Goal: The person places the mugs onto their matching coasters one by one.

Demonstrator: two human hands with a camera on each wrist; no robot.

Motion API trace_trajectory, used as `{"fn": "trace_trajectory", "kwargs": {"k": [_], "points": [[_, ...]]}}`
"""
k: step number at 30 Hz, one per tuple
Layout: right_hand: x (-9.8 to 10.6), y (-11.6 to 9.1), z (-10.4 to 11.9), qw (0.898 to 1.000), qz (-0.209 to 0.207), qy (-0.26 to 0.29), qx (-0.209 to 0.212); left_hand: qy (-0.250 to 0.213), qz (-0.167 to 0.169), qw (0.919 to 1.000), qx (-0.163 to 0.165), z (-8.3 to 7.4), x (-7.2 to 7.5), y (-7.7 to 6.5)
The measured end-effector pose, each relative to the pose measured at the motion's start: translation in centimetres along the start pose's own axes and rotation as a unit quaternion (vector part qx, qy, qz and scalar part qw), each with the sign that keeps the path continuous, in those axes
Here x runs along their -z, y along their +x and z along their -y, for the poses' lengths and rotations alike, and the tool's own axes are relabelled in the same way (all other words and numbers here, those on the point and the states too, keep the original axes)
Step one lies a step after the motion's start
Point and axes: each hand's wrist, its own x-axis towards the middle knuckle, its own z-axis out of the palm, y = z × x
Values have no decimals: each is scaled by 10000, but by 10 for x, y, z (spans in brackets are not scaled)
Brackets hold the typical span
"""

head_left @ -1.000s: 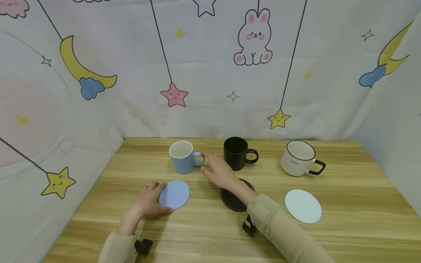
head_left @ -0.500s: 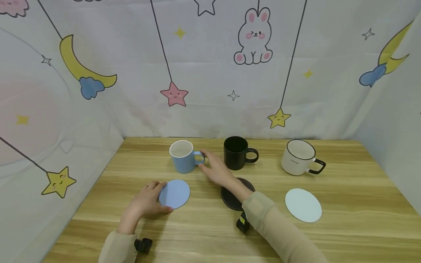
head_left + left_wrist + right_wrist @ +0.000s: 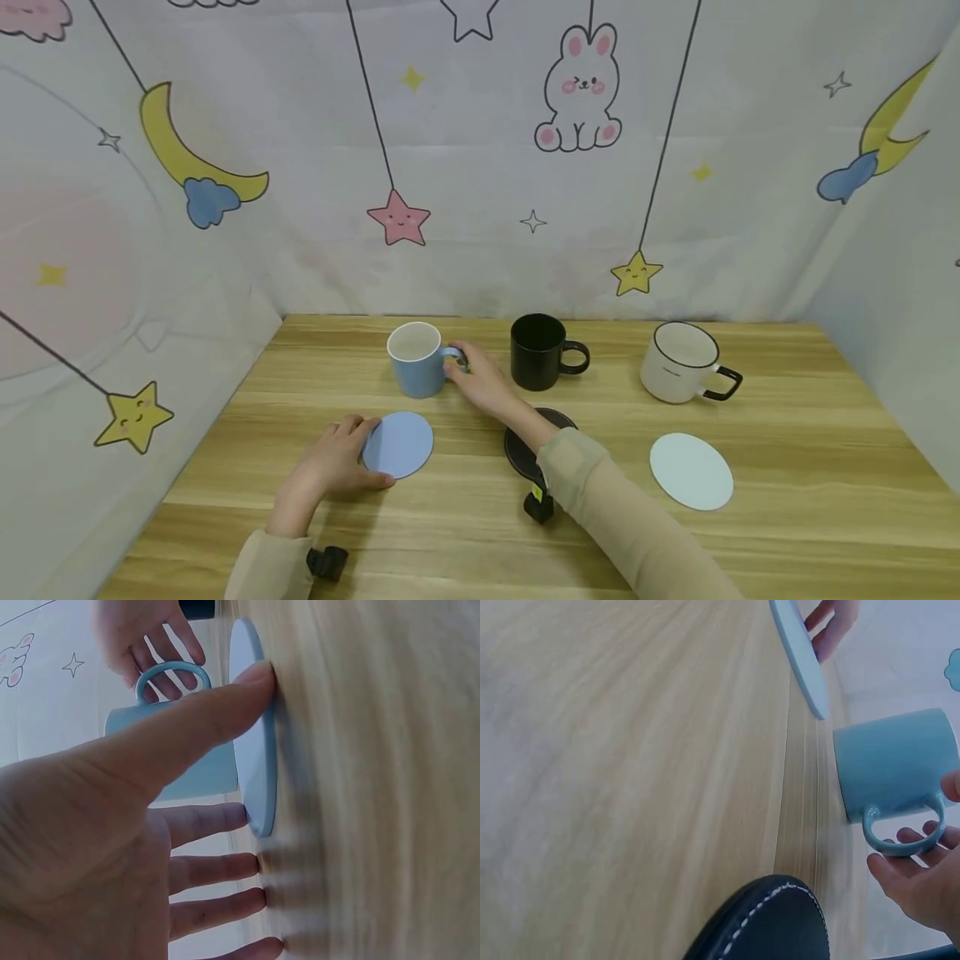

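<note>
A light blue mug stands upright on the table at the back left, its handle toward my right hand. The right fingers lie behind the handle and show through its loop in the wrist views, the thumb apart from them on the other side. My left hand rests beside a round blue coaster lying flat in front of the mug. Its thumb and index finger touch the coaster's edge. The other fingers stretch straight, their tips down by the wood.
Further right stand a black mug and a white mug with black rim and handle. A black coaster lies partly under the right forearm. A pale coaster lies in front of the white mug. A patterned curtain hangs behind the table.
My right hand has moved a little left, from just beside the blue mug's handle to around it, thumb now over the handle in the head view. The left hand has stayed at the coaster.
</note>
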Motion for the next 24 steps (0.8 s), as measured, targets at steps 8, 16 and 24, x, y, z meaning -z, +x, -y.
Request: {"fn": "trace_trajectory", "kwargs": {"k": [8, 16, 24], "points": [[-6, 6, -1, 9990, -53, 416, -156, -17, -32, 10000, 6, 0, -1, 0], [-14, 13, 0, 9963, -245, 740, -355, -76, 15, 9998, 181, 0, 0, -1], [-19, 15, 2, 9945, -438, 845, -431, -73, 11, 9997, 219, -1, 0, -3]]}}
